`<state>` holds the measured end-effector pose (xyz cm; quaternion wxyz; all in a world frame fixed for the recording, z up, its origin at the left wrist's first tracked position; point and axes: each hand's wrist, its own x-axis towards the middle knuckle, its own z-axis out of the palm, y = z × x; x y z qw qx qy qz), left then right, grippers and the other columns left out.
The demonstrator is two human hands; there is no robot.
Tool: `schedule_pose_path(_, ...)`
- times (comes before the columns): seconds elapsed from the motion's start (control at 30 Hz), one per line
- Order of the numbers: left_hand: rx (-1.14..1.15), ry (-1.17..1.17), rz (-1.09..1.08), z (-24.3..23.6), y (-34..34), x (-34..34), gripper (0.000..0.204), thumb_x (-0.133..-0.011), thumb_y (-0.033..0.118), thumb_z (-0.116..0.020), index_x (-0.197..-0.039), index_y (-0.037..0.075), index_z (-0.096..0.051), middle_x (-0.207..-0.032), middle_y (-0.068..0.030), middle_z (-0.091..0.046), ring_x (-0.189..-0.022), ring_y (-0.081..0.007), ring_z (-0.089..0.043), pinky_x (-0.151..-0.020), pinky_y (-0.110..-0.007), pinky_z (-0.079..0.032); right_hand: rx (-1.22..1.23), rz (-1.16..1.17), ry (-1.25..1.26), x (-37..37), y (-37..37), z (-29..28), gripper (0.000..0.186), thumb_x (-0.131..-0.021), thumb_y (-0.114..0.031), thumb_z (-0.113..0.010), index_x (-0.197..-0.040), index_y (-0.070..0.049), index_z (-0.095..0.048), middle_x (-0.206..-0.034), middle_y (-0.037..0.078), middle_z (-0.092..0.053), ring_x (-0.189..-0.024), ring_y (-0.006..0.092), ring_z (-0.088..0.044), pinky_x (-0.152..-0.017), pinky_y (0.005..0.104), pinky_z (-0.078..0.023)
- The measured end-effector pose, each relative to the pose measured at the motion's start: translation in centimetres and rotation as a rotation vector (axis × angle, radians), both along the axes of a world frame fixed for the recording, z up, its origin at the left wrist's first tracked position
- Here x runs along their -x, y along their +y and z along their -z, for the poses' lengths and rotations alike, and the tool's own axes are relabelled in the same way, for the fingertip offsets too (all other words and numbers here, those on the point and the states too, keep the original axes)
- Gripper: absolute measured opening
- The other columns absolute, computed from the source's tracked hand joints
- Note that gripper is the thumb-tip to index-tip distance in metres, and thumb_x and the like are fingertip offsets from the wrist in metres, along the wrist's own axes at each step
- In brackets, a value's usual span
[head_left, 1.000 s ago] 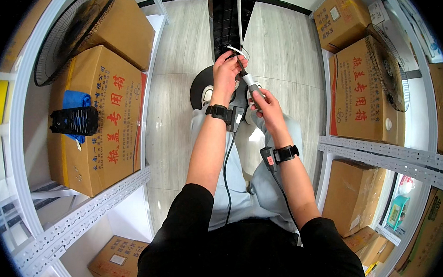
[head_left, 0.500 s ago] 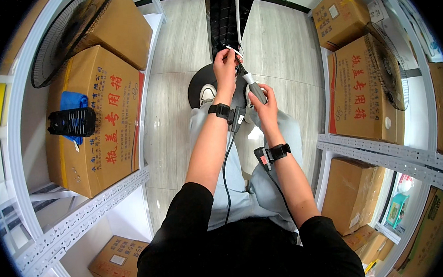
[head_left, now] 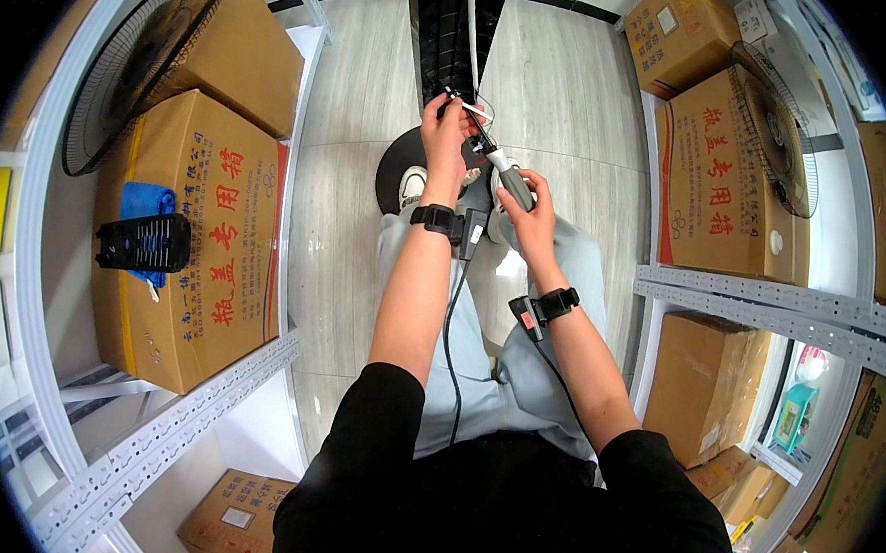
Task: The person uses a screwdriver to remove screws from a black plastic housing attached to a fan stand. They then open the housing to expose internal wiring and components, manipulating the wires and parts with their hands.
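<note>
In my right hand is a screwdriver with a grey handle, a pale collar and a dark shaft. My fingers close around the handle, and the shaft points up and left toward my other hand. My left hand pinches a white cable near a small dark piece at the fingertips; the exact grip is partly hidden. Just beyond both hands rises a glossy black column, with the white cable running along it. A round black base lies on the floor by my shoes.
Shelving flanks me on both sides. Cardboard boxes and a black fan grille are at left, with a black slotted part on a blue cloth. At right stand more boxes and another fan grille. Cords hang from my wristbands.
My left hand has shifted slightly left and down. More of the screwdriver's shaft and the white cable shows between the hands. My right hand has hardly moved.
</note>
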<state>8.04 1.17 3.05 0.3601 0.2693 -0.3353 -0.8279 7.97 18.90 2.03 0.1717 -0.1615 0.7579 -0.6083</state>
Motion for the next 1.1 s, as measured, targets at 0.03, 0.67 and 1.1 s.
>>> schedule_pose_path(0.03, 0.012, -0.002, 0.008, 0.0, -0.1, -0.1, 0.030, -0.096, 0.017, -0.054, -0.119, 0.001, -0.044, -0.092, -0.0180, -0.067, -0.075, -0.0214, -0.066, -0.066, -0.031, -0.052, -0.007, -0.002, 0.031, 0.1, 0.0, 0.1, 0.040, -0.080, -0.017, -0.076, -0.114, -0.006, -0.058, -0.105, 0.009, -0.060, -0.098, 0.0202, -0.056, -0.086, 0.0314, -0.045)
schedule_pose_path(0.67, 0.183, -0.085, 0.006, -0.3, 0.4, 0.1, 0.021, -0.096, 0.012, -0.050, -0.109, -0.003, -0.045, -0.091, -0.0225, -0.068, -0.075, -0.0233, -0.068, -0.065, -0.031, -0.053, -0.118, 0.008, 0.316, 0.3, 1.1, -2.1, 0.042, -0.078, -0.014, -0.077, -0.115, -0.008, -0.059, -0.106, 0.009, -0.057, -0.094, 0.0228, -0.057, -0.080, 0.0332, -0.047)
schedule_pose_path(1.1, 0.186, -0.008, 0.074, -0.9, 1.8, -1.1, 0.016, -0.097, 0.012, -0.049, -0.107, 0.001, -0.042, -0.094, -0.0236, -0.067, -0.078, -0.0235, -0.068, -0.067, -0.031, -0.053, -0.096, -0.022, 0.246, 1.2, 3.2, -1.9, 0.041, -0.077, -0.015, -0.078, -0.114, -0.008, -0.061, -0.103, 0.007, -0.058, -0.091, 0.0198, -0.057, -0.077, 0.0317, -0.047)
